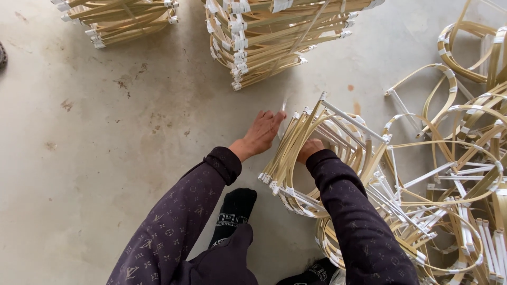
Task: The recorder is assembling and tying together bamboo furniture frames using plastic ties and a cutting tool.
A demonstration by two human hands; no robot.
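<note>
Person crouches on grey concrete floor (95, 158). Left hand (262, 133) open, fingers flat, fingertips touching the outer edge of a pale bamboo-strip frame bound with white ties (327, 153), which stands tilted on the floor. Right hand (310, 149) reaches inside that frame; grip not visible, can't tell. Loose pile of similar bamboo hoops (454, 174) just right. Two stacks of bound frames (264, 37) farther ahead.
</note>
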